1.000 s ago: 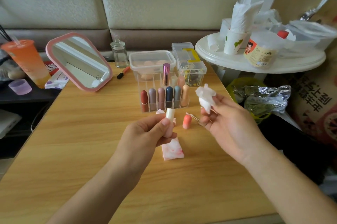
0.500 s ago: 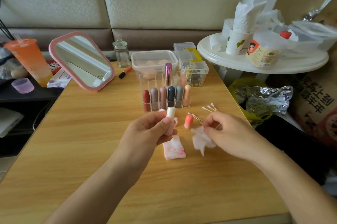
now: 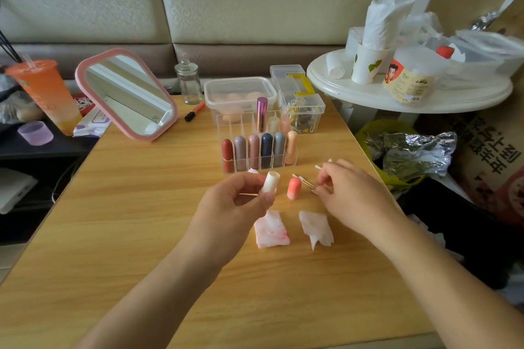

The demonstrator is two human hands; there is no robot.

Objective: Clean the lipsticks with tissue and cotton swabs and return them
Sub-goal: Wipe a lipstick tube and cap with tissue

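Lipstick tube (image 3: 270, 181) sits pinched in the left hand (image 3: 238, 206); right hand (image 3: 351, 192) fingers pinch cotton swabs (image 3: 307, 183).

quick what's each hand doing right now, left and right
Left hand: closed on the white lipstick tube, held upright.
Right hand: fingers pinching at the cotton swabs on the table; firm grip cannot be told.

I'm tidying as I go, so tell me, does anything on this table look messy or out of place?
Mostly tidy. A red-stained tissue and a cleaner crumpled tissue lie loose on the table, cotton swabs are scattered by the right hand, and a pink cap stands alone outside the organizer.
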